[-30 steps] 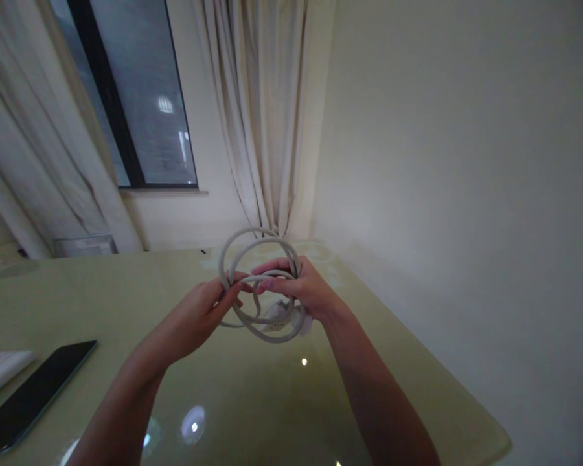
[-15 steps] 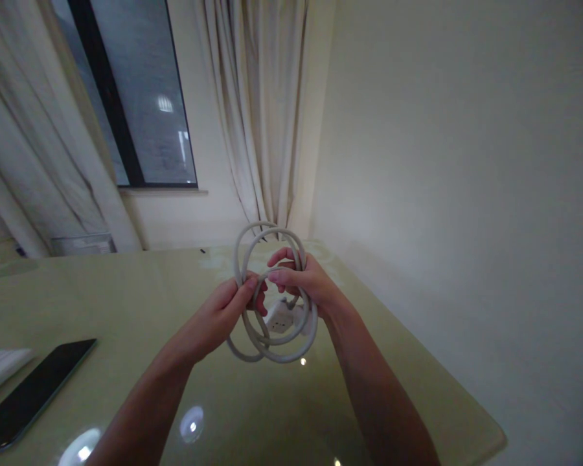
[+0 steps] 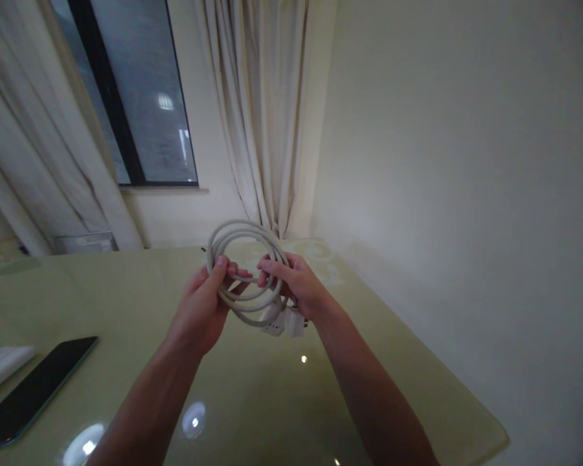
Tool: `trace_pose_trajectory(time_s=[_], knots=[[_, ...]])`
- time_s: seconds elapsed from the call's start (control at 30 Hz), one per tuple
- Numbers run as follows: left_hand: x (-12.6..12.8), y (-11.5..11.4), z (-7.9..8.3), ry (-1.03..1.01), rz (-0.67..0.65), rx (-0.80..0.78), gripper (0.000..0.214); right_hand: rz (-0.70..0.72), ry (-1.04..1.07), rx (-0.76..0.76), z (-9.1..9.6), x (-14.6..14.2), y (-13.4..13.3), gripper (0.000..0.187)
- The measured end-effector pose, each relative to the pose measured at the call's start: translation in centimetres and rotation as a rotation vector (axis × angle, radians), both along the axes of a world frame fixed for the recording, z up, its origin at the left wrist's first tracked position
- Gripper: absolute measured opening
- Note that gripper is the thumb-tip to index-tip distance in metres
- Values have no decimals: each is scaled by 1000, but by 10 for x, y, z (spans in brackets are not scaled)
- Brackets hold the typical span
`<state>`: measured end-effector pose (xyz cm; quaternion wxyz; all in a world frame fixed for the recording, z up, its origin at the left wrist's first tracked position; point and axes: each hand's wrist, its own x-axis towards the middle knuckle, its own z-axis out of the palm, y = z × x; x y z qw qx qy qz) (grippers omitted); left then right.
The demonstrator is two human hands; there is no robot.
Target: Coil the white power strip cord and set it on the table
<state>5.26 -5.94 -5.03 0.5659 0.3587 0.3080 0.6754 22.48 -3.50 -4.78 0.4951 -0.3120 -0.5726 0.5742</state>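
A pale grey power cord (image 3: 245, 226) is wound into several round loops, held up over the table. My left hand (image 3: 206, 301) grips the left side of the coil, thumb on top and fingers reaching into the ring. On the right side, my right hand (image 3: 298, 281) is closed round the loops. Beneath the right hand hang a white plug (image 3: 295, 322) with dark prongs and, beside it, a white socket block (image 3: 273, 321) with small holes. The right fingertips are partly hidden by the cord.
The glossy greenish table (image 3: 126, 298) meets the wall (image 3: 442, 194) on its right. A black phone-like slab (image 3: 34, 395) and a white object (image 3: 4, 366) lie at the left. Behind are curtains (image 3: 252, 110) and a window (image 3: 140, 90). A tiny dark bit (image 3: 203, 249) rests near the back edge.
The loops have been gathered into a tighter coil and shifted left and slightly up. My left hand has turned and moved further round the coil. The white plug now shows below my right hand.
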Motion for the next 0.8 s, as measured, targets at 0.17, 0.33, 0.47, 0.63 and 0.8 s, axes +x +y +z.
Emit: trace_pose_trajectory(time_s=[0.17, 0.33, 0.47, 0.63, 0.8], knots=[[-10, -5, 7, 79, -177, -27, 29, 59, -131, 112, 1, 8, -2, 49], [-13, -5, 11, 35, -153, -75, 40, 91, -218, 161, 1, 3, -5, 46], [7, -7, 10, -294, -109, -74, 53, -69, -118, 193, 3, 0, -6, 43], [7, -3, 8, -324, -263, -193, 56, 78, -163, 164, 4, 8, -9, 45], [-4, 4, 4, -288, -290, -266, 61, 22, -261, 230, 2, 7, -6, 44]])
